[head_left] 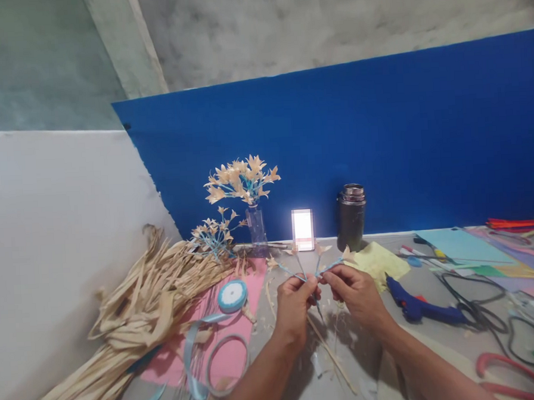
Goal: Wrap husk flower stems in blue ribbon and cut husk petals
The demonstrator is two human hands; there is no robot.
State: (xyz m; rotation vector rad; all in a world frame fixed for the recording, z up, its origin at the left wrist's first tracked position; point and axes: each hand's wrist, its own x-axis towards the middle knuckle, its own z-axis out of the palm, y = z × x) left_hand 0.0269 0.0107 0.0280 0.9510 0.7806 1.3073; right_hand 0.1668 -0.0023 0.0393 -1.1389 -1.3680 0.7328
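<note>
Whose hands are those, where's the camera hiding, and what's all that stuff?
Those are one person's own bare hands; there's no robot. The camera sits on their head, looking forward and down. The left hand pinches a flower sprig with blue stems; the right hand is right beside it. On the table are a pink sheet, a ribbon roll, a bundle of dry strips, a dark bottle and maybe a glue gun. More flowers stand in a clear bottle.
</note>
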